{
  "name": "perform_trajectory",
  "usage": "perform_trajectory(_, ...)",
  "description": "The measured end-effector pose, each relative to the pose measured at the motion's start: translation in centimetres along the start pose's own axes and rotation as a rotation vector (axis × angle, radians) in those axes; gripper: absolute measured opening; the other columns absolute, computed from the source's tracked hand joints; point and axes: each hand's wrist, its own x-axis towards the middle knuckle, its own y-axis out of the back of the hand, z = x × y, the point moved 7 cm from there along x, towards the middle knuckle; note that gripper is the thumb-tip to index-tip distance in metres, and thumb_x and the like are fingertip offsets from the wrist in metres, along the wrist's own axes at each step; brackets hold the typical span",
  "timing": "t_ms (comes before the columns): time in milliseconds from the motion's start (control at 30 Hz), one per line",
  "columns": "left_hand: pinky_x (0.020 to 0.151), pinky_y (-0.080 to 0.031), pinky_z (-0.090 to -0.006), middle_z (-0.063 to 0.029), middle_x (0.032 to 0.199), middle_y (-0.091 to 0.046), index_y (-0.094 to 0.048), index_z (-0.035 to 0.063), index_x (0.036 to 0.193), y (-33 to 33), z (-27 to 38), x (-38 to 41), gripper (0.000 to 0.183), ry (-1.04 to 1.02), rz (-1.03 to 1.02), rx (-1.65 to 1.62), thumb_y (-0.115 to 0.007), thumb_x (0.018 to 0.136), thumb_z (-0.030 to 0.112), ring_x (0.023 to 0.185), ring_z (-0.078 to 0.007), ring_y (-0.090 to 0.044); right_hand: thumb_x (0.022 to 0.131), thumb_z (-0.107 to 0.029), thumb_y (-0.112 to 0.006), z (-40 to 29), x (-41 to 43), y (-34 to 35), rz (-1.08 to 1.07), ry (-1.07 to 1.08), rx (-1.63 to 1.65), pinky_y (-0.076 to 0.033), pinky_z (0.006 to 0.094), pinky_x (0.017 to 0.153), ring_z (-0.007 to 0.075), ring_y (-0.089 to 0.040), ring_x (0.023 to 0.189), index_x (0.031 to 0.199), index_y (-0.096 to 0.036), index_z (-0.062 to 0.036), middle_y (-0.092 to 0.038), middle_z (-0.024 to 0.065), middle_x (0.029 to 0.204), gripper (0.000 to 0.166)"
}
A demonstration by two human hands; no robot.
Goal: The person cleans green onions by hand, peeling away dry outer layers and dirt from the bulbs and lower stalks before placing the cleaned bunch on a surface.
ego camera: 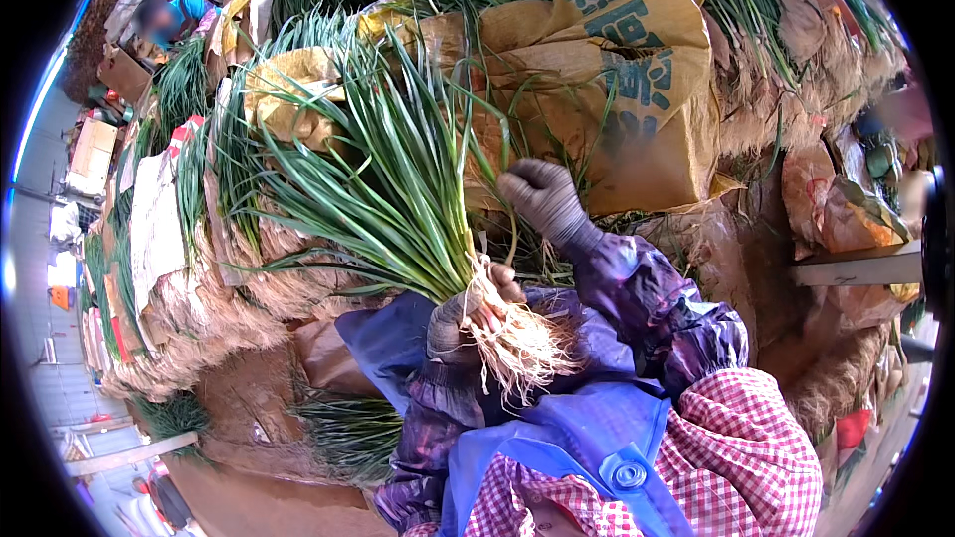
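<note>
A leafy green bunch of garlic-like plants (403, 186) with pale roots (522, 347) is held in my left hand (466, 309), its fingers closed around the stems just above the roots. The leaves fan out up and to the left. My right hand (545, 198), in a worn grey glove, is raised to the right of the bunch with its fingers curled. A single long leaf or stalk passes by its fingertips; whether they pinch it cannot be told. A blue apron (589, 425) lies under the roots.
A yellow woven sack (597, 89) with printing lies ahead over more green bunches. Stacked bunches (246, 298) with dry roots line the left, others (783, 82) the upper right. More leaves (351, 425) lie at lower left. Other people (175, 19) are at upper left; a wooden bar (858, 265) juts in at right.
</note>
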Motion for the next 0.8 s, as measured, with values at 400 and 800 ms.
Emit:
perform_trajectory(400,0.096,-0.043,-0.0466,-0.0264,0.127,-0.044,-0.046,-0.0005,0.120,2.1,-0.3,0.8,0.050,0.026,-0.178,-0.052,-0.067,0.078,0.017,0.118,-0.0367,-0.046,0.087,-0.015,-0.063,-7.1,-1.6,0.6,-0.017,0.044,0.133,-0.044,0.0248,0.056,0.0099,-0.052,0.063,0.086,-0.062,-0.0012,-0.057,0.0007,0.070,0.014)
perform_trajectory(800,0.074,-0.047,-0.0394,-0.0026,0.066,-0.050,-0.047,0.0032,0.112,-0.9,0.9,-1.2,0.042,0.043,-0.236,-0.078,-0.066,0.078,0.018,0.056,-0.0184,-0.049,0.082,-0.020,-0.069,1.6,0.7,2.3,0.094,-0.287,0.269,-0.046,0.0245,0.055,0.0109,-0.053,0.061,0.095,-0.061,-0.0046,-0.060,0.0024,0.075,0.021)
